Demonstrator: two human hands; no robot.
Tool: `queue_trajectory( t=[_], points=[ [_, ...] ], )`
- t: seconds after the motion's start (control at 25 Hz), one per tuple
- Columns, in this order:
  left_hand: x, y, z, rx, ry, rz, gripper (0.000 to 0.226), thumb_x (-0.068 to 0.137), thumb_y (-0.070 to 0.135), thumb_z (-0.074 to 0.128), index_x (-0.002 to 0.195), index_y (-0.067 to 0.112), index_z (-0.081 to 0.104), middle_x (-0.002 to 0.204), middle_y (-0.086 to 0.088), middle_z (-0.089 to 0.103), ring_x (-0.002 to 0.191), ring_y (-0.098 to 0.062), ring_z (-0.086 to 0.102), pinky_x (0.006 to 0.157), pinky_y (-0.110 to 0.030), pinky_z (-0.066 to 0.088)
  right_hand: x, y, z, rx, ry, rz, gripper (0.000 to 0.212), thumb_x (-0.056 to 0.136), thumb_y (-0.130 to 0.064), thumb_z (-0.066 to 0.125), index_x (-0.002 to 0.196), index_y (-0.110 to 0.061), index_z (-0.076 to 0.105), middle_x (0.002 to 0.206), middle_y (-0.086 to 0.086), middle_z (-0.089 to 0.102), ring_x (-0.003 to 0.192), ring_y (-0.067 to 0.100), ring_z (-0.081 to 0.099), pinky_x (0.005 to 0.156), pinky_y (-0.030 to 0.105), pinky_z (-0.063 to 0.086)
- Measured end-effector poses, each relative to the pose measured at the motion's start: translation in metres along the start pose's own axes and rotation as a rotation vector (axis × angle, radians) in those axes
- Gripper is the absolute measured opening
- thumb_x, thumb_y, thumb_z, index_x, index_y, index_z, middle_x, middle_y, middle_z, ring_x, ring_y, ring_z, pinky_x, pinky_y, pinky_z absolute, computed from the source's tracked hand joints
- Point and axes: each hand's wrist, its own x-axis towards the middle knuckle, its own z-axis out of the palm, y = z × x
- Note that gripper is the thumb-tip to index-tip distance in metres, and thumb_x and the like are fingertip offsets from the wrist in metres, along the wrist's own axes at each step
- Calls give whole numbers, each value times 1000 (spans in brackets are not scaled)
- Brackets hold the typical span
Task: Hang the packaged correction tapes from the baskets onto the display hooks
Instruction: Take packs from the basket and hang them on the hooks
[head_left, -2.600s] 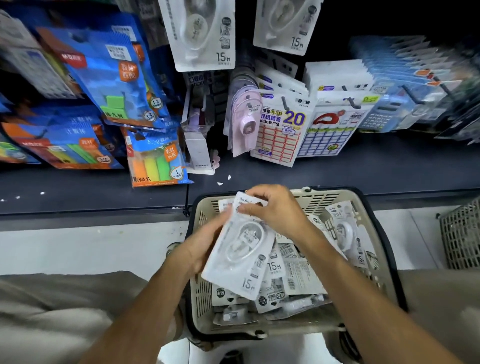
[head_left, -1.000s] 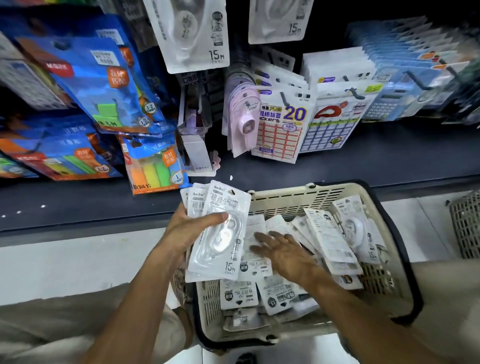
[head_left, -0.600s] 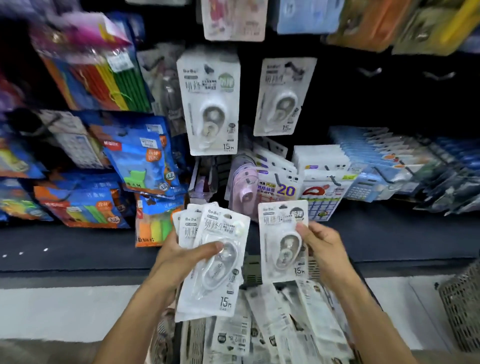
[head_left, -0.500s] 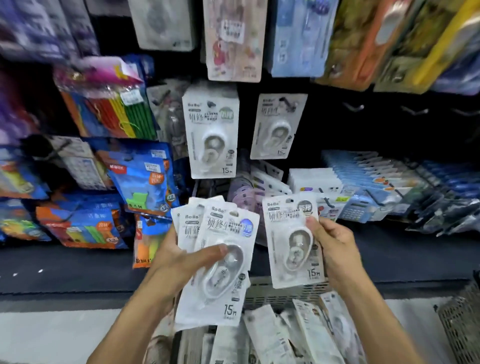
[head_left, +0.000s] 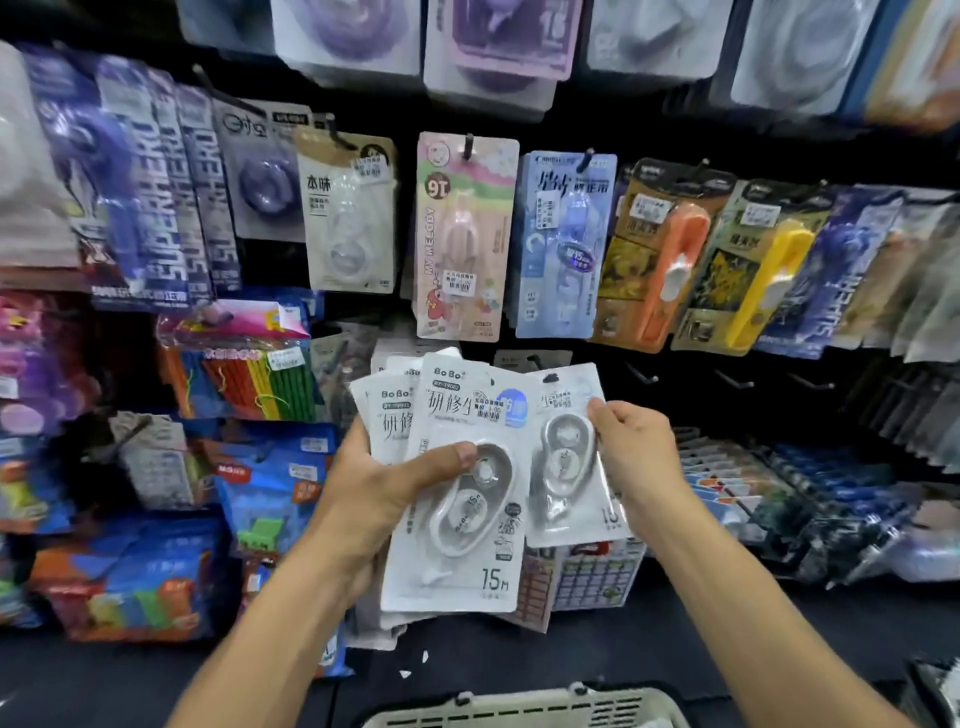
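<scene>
Single correction tape pack (head_left: 569, 462) pinched at its right edge in the right hand (head_left: 636, 452) grip, raised in front of the display, not yet on a hook. Left hand (head_left: 384, 493) grip clamps a fanned stack of packs (head_left: 457, 467), thumb across the front one. Bare hooks (head_left: 732, 382) sit just right; basket (head_left: 524, 709) rim at bottom, so judging most hanging is left.

Only the beige rim of the basket (head_left: 524, 713) clears the bottom edge, its contents out of sight. The fanned stack of correction tapes (head_left: 457, 488) hides its rear packs, so their count cannot be told, and covers the hook row behind. Top-row packages (head_left: 498, 41) are cropped and blurred; far-right packs (head_left: 924, 270) smear unreadable.
</scene>
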Motion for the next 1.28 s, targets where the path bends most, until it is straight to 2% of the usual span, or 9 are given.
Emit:
queue_trajectory(
  t=[0.16, 0.28, 0.36, 0.56, 0.76, 0.92, 1.0, 1.12, 1.28],
  points=[
    [3, -16, 7, -24, 57, -3, 79, 39, 38, 95, 112, 26, 65, 101, 2, 81, 89, -20, 79, 64, -28, 62, -15, -15, 4, -352, 107, -213, 31, 98, -46, 56, 99, -16, 58, 89, -5, 63, 86, 20, 59, 77, 37, 48],
    [5, -20, 5, -49, 98, -22, 81, 37, 39, 97, 112, 25, 67, 102, 1, 81, 91, -21, 79, 67, -32, 64, -67, -18, 8, 46, -364, -259, 44, 76, -60, 72, 108, -31, 61, 95, -15, 71, 84, 1, 66, 70, 18, 52],
    [4, -19, 5, -103, 59, -69, 78, 40, 39, 102, 111, 25, 71, 104, -3, 81, 92, -25, 79, 65, -33, 63, -92, -8, 15, 131, -521, -219, 60, 65, -54, 85, 118, -44, 59, 102, -9, 74, 89, 8, 72, 71, 21, 57],
    [-2, -18, 3, -112, 91, -98, 74, 47, 33, 101, 114, 20, 71, 104, -5, 81, 91, -25, 79, 63, -31, 63, -74, 3, 7, 492, -241, -100, 60, 65, -36, 89, 119, -30, 63, 99, 0, 76, 94, 18, 74, 73, 27, 57],
    [0, -15, -3, -106, 194, -49, 78, 43, 38, 92, 116, 21, 69, 103, 0, 81, 90, -23, 79, 74, -37, 61, -48, 28, -17, 52, -42, -167, 26, 83, -33, 81, 105, -43, 70, 105, -38, 66, 101, -23, 54, 78, 13, 43],
    [0, -17, 4, -115, 189, -52, 81, 42, 36, 98, 116, 20, 69, 103, -2, 81, 91, -25, 79, 75, -41, 62, -40, 18, -12, -329, -54, -187, 34, 94, -39, 68, 127, -35, 62, 134, -15, 57, 121, 9, 55, 92, 33, 48],
    [-2, -21, 8, -110, 205, -42, 76, 44, 37, 95, 113, 21, 70, 101, -1, 81, 87, -24, 80, 68, -38, 63, -51, 8, -3, -482, -82, -345, 46, 92, -51, 63, 134, -34, 55, 139, -14, 48, 126, 11, 48, 99, 29, 43],
    [-1, -23, 11, -88, 216, 14, 68, 45, 38, 91, 108, 22, 70, 94, 3, 82, 79, -16, 80, 55, -23, 59, -90, 2, 15, -131, -399, -306, 69, 63, -70, 79, 122, -51, 48, 118, -27, 59, 110, -7, 57, 82, 5, 42],
    [-1, -21, 9, -78, 113, 2, 72, 48, 43, 99, 111, 27, 69, 102, 5, 81, 89, -15, 79, 67, -29, 63, -103, 10, 29, 185, -391, -248, 66, 66, -37, 92, 115, -48, 49, 107, -7, 72, 94, 7, 70, 79, 23, 56]
  ],
)
